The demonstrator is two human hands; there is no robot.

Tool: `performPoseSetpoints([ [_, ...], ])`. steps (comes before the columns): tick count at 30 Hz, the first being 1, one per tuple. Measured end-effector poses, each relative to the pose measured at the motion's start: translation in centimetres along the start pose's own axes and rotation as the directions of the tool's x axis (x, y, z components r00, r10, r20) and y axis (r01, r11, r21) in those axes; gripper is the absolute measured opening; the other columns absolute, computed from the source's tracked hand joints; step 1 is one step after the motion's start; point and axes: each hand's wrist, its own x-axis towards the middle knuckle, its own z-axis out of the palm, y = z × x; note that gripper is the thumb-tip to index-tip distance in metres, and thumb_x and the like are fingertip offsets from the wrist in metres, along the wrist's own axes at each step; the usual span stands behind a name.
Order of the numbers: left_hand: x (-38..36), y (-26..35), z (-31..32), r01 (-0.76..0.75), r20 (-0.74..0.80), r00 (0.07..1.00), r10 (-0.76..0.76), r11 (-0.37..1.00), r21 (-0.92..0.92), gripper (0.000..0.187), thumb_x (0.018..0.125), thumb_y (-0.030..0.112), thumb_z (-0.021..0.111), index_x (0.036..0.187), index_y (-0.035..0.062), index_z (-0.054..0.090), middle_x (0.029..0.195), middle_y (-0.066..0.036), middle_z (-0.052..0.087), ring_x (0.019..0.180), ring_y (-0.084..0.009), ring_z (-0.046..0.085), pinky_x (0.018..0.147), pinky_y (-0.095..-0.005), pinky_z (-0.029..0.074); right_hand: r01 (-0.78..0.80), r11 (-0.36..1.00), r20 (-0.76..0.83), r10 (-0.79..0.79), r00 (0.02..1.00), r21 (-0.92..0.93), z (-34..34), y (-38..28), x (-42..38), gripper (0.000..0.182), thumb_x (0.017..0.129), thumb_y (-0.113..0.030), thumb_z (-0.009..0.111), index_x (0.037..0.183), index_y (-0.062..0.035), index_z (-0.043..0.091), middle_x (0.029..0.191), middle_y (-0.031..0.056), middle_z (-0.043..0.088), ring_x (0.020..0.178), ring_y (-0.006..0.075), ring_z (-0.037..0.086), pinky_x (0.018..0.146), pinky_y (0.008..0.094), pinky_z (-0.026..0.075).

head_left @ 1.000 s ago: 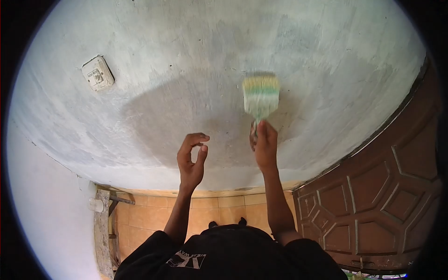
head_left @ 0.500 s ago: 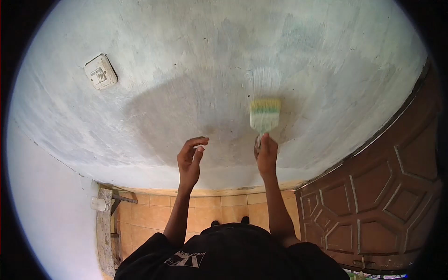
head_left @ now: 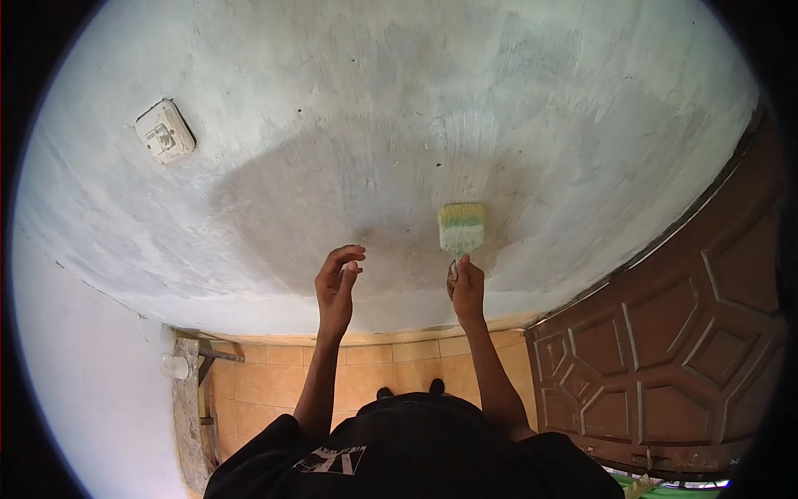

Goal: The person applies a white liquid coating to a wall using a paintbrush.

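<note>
My right hand (head_left: 467,289) is closed round the handle of a wide paintbrush (head_left: 462,231). The brush points upward, its yellowish bristles against or close to the patchy grey-white wall (head_left: 391,166). Fresh-looking vertical streaks show on the wall above the bristles. To the left, my left hand (head_left: 337,287) is raised near the wall with fingers curved and apart, holding nothing.
A dirty white switch plate (head_left: 165,131) is on the wall at upper left. A brown panelled door (head_left: 665,358) stands at right. At lower left, a white cup (head_left: 174,366) rests on a wooden bench (head_left: 189,416). Orange tiles (head_left: 370,378) cover the floor.
My right hand and the brush have moved down and slightly left along the wall. The left hand has hardly moved, and the view has shifted slightly.
</note>
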Motion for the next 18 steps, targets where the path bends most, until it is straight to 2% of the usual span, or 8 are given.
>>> performPoseSetpoints([
  [3, 0.3, -0.1, 0.0, -0.008, -0.001, 1.0, 0.008, 1.0, -0.014, 0.024, 0.096, 0.021, 0.053, 0.112, 0.004, 0.059, 0.108, -0.007, 0.062, 0.1, -0.0159, 0.057, 0.083, -0.0333, 0.048, 0.141, 0.99, 0.012, -0.142, 0.99, 0.025, 1.3, -3.2, 1.7, 0.051, 0.099, -0.05, 0.039, 0.065, -0.0117, 0.037, 0.053, -0.0053, 0.033, 0.041, 0.0042, 0.03, 0.038, 0.0226, 0.022],
  [6, 0.2, -0.1, 0.3, 0.002, 0.007, 1.0, -0.001, 0.999, -0.032, 0.024, 0.096, 0.021, 0.053, 0.112, 0.0039, 0.059, 0.108, -0.006, 0.062, 0.1, -0.0158, 0.057, 0.083, -0.0332, 0.048, 0.164, 0.985, 0.043, -0.167, 0.985, 0.055, 2.9, -5.8, 3.8, 0.051, 0.1, -0.049, 0.038, 0.066, -0.0114, 0.037, 0.053, -0.0051, 0.034, 0.041, 0.0041, 0.031, 0.038, 0.0226, 0.022],
  [9, -0.4, -0.6, 0.6, 0.039, 0.008, 0.999, -0.038, 0.998, -0.049, 0.023, 0.096, 0.02, 0.053, 0.111, 0.0042, 0.059, 0.108, -0.006, 0.061, 0.099, -0.0155, 0.056, 0.083, -0.0329, 0.048, 0.17, 0.985, 0.01, -0.17, 0.985, 0.042, 2.6, -2.6, 4.3, 0.05, 0.1, -0.048, 0.038, 0.066, -0.012, 0.037, 0.053, -0.0054, 0.033, 0.042, 0.004, 0.03, 0.038, 0.0222, 0.022],
  [12, -1.1, -1.2, 0.6, 0.071, 0.015, 0.997, -0.07, 0.996, -0.061, 0.021, 0.096, 0.019, 0.053, 0.111, 0.0049, 0.059, 0.107, -0.005, 0.061, 0.099, -0.0152, 0.056, 0.083, -0.0326, 0.048, 0.089, 0.996, 0.031, -0.089, 0.996, 0.021, 1.3, 0.7, 2.8, 0.049, 0.1, -0.048, 0.038, 0.065, -0.0125, 0.037, 0.054, -0.0056, 0.033, 0.043, 0.0037, 0.03, 0.039, 0.0217, 0.022],
  [14, -1.4, -1.3, 0.6, 0.079, 0.029, 0.997, -0.077, 0.995, -0.059, 0.02, 0.096, 0.018, 0.053, 0.111, 0.0053, 0.059, 0.107, -0.005, 0.061, 0.099, -0.0149, 0.056, 0.083, -0.0324, 0.048, 0.07, 0.997, 0.049, -0.071, 0.996, 0.02, -0.1, 4.1, 1.6, 0.042, 0.102, -0.04, 0.04, 0.069, -0.0129, 0.039, 0.057, -0.0063, 0.032, 0.046, 0.0036, 0.029, 0.042, 0.0223, 0.024],
  [15, -1.4, -1.2, 0.6, 0.078, 0.035, 0.997, -0.076, 0.995, -0.054, 0.02, 0.096, 0.017, 0.053, 0.111, 0.0055, 0.059, 0.107, -0.005, 0.061, 0.099, -0.0147, 0.056, 0.084, -0.0323, 0.047, 0.064, 0.998, 0.059, -0.065, 0.996, 0.019, -0.4, 4.8, 0.8, 0.039, 0.102, -0.036, 0.04, 0.071, -0.013, 0.04, 0.059, -0.0067, 0.031, 0.048, 0.0035, 0.029, 0.043, 0.0226, 0.024],
  [18, -1.6, -1.0, 0.5, 0.083, 0.048, 0.996, -0.081, 0.995, -0.048, 0.019, 0.096, 0.016, 0.053, 0.11, 0.0056, 0.059, 0.107, -0.005, 0.061, 0.099, -0.0144, 0.056, 0.084, -0.0323, 0.047, -0.021, 1.0, 0.04, 0.02, 0.999, 0.016, -0.9, 5.3, -1.1, 0.039, 0.103, -0.035, 0.04, 0.071, -0.0123, 0.04, 0.059, -0.0065, 0.031, 0.048, 0.0034, 0.03, 0.043, 0.0221, 0.024],
])
